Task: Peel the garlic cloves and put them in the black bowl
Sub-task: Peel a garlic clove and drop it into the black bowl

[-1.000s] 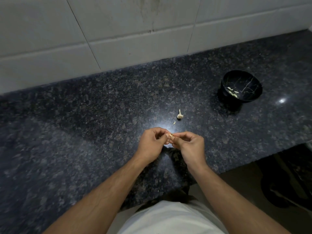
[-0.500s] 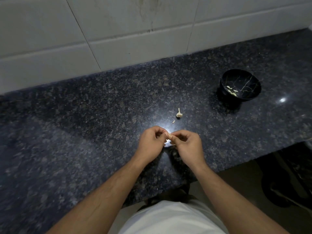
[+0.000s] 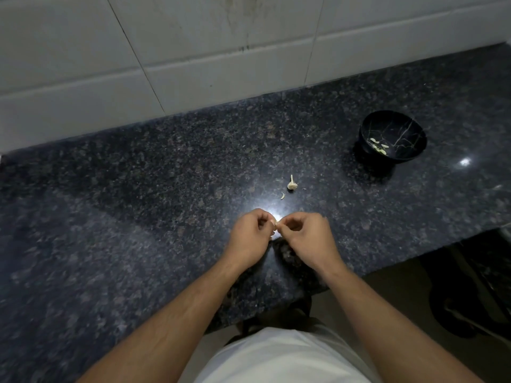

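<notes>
Between two curled hands above the dark speckled granite counter (image 3: 138, 217), a small pale garlic clove (image 3: 275, 225) is pinched by the left hand (image 3: 250, 239) and the right hand (image 3: 307, 239), fingertips meeting over it; its long axis cannot be told. Peeling looks unfinished. Off to the right and farther back, well apart, sits the round black bowl with pale veining (image 3: 409, 128), a few peeled cloves (image 3: 379, 146) inside, so the right hand is nearer. A stripped pale garlic stem (image 3: 292, 183) lies just beyond the hands
</notes>
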